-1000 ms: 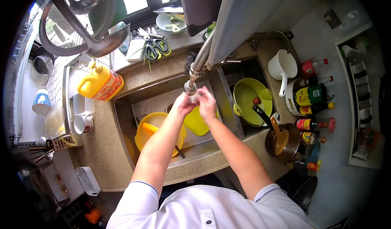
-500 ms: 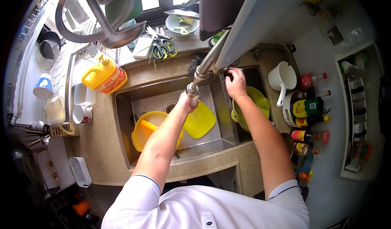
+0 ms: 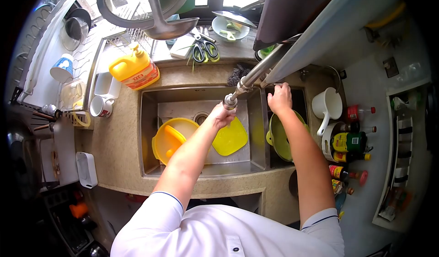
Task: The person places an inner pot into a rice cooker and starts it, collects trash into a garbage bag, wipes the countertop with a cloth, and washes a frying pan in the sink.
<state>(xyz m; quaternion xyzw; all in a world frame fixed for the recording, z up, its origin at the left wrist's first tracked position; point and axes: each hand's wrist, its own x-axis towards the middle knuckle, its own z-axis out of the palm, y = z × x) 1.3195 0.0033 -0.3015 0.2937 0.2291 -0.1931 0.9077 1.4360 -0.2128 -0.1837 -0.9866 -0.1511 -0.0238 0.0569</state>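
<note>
My left hand (image 3: 222, 115) is closed around the tip of the metal faucet (image 3: 252, 76), over the left basin of the sink (image 3: 257, 152). Below it lies a lime-green square plastic piece (image 3: 230, 136). To its left is a yellow plastic basin (image 3: 161, 138) with an orange piece (image 3: 174, 137) in it. My right hand (image 3: 280, 98) is at the far edge of the right basin, fingers bent near a thin metal rod behind the divider. What they grip is hidden. Under my right forearm sits a green basin (image 3: 278, 136).
A yellow pump jug (image 3: 134, 69), a mug (image 3: 101, 106) and scissors (image 3: 203, 50) stand or lie around the sink. A white dipper (image 3: 327, 106) and several sauce bottles (image 3: 350, 142) are on the right. A ladle (image 3: 171, 28) hangs close overhead.
The view has shifted, so the scene sits farther right and the counter appears higher. My left hand stays at the faucet tip; my right hand stays by the far edge, fingers more bent.
</note>
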